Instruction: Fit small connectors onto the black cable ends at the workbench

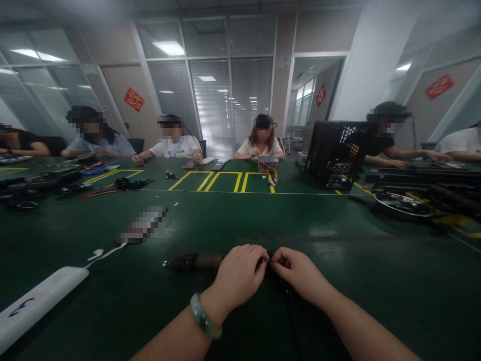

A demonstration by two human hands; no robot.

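A dark cylindrical electric screwdriver with a brownish body lies crosswise in front of me, its metal tip to the left. My left hand is closed over its right end, with thumb and fingertips pinched. Right beside it, my right hand is also closed in a pinch, the fingertips of both hands nearly meeting at a small dark piece. What exactly my right fingers hold is too small and dark to make out. A dark cord runs from under my right hand toward me.
A white power strip lies left, cabled to a blurred phone-like thing. Across the green table are a power supply with wires, a black computer case and a metal bowl. Several people sit at the far side.
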